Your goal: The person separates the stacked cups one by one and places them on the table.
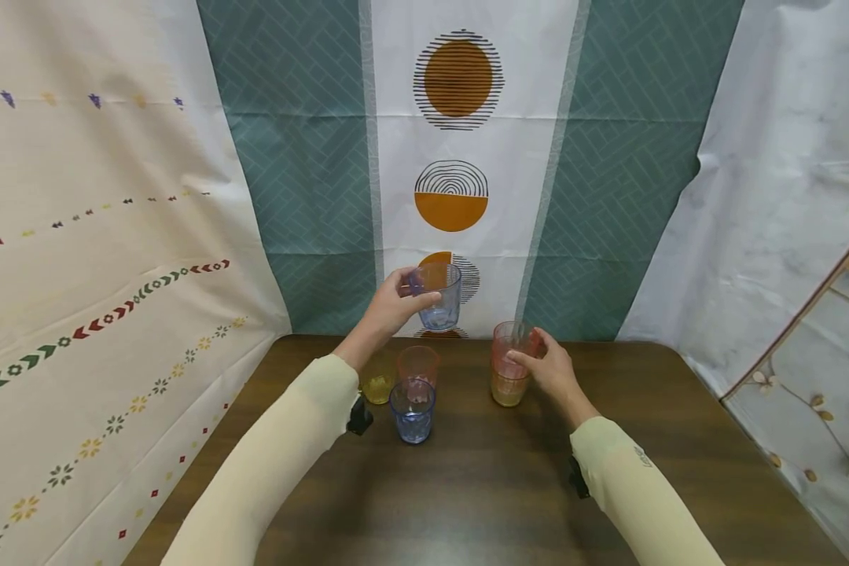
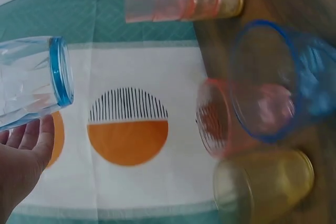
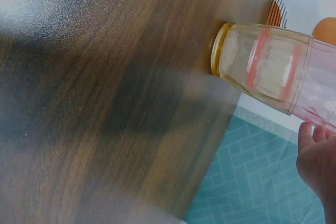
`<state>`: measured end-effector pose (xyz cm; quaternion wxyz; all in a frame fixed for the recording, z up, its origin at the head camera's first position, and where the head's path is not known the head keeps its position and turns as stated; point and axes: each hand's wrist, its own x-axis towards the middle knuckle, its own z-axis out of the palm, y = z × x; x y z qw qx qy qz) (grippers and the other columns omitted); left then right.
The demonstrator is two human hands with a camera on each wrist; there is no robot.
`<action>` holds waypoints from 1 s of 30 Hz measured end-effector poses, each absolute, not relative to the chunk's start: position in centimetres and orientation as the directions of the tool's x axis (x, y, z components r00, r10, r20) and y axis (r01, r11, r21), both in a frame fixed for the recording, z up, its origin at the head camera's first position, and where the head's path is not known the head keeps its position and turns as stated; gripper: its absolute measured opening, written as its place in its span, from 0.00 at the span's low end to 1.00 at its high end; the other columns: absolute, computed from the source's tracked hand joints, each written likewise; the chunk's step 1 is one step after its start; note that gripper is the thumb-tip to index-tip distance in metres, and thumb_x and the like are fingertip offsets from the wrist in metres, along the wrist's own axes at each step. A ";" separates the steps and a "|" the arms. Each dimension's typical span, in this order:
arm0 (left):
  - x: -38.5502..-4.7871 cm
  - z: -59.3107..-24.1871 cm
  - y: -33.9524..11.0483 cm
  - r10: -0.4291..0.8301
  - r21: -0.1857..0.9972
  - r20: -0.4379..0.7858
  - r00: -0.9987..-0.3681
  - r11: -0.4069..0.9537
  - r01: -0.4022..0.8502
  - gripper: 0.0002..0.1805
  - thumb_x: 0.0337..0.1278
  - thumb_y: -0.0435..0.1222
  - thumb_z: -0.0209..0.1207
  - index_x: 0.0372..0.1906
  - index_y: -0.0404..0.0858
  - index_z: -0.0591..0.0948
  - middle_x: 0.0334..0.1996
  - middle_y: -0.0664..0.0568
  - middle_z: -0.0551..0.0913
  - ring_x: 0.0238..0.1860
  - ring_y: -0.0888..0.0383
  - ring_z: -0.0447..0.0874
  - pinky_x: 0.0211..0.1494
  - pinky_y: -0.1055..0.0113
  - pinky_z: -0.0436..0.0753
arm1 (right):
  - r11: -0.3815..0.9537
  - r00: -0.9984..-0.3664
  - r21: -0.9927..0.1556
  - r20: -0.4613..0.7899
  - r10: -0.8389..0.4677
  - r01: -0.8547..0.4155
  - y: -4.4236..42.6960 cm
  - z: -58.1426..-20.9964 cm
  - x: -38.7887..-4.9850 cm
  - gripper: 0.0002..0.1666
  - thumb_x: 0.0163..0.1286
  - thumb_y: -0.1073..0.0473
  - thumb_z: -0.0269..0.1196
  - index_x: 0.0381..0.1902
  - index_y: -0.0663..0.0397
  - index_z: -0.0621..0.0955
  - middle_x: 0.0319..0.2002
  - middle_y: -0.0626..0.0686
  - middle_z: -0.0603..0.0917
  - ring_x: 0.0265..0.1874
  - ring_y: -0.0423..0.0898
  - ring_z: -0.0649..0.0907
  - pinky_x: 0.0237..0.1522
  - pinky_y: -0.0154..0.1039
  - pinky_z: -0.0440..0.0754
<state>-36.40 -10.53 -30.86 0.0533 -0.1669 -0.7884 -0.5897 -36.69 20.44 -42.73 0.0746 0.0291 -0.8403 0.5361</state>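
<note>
My left hand grips a clear blue-tinted cup and holds it up above the table's far part. Its thumb lies across the near side; in the left wrist view, fingers pass under the same blue cup. On the right, my right hand holds a pink cup that sits nested in a yellow cup. The right wrist view shows the pink cup's lower part inside the yellow cup, whose base is at the table.
Left of the middle stand another blue cup, another pink cup behind it and a second yellow cup to the left. They share a brown wooden table. A patterned cloth hangs behind its far edge.
</note>
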 end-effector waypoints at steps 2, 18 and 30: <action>-35.9 -31.2 -12.0 0.195 0.914 0.286 -0.938 0.238 0.328 0.44 0.57 0.49 0.68 0.73 0.37 0.62 0.62 0.44 0.71 0.65 0.49 0.68 0.67 0.52 0.71 | 0.429 -0.987 -0.894 0.157 0.032 -0.128 20.4 -42.8 -36.7 0.56 0.64 0.46 0.71 0.77 0.64 0.54 0.73 0.66 0.62 0.70 0.61 0.65 0.68 0.54 0.66; -31.2 -37.6 -22.9 0.087 0.922 0.240 -0.967 0.290 0.255 0.42 0.61 0.42 0.66 0.73 0.31 0.58 0.65 0.38 0.69 0.66 0.45 0.65 0.71 0.50 0.63 | 0.443 -0.986 -0.887 0.161 0.030 -0.131 20.2 -42.6 -36.5 0.56 0.64 0.46 0.71 0.77 0.64 0.55 0.72 0.66 0.63 0.70 0.61 0.66 0.68 0.54 0.67; -30.0 -43.7 -23.5 0.095 0.927 0.183 -0.979 0.316 0.204 0.43 0.56 0.38 0.70 0.70 0.29 0.60 0.64 0.36 0.70 0.65 0.41 0.65 0.68 0.44 0.65 | 0.451 -0.986 -0.882 0.163 0.021 -0.136 20.4 -42.4 -36.3 0.55 0.65 0.46 0.70 0.77 0.65 0.55 0.73 0.66 0.62 0.71 0.61 0.65 0.69 0.54 0.65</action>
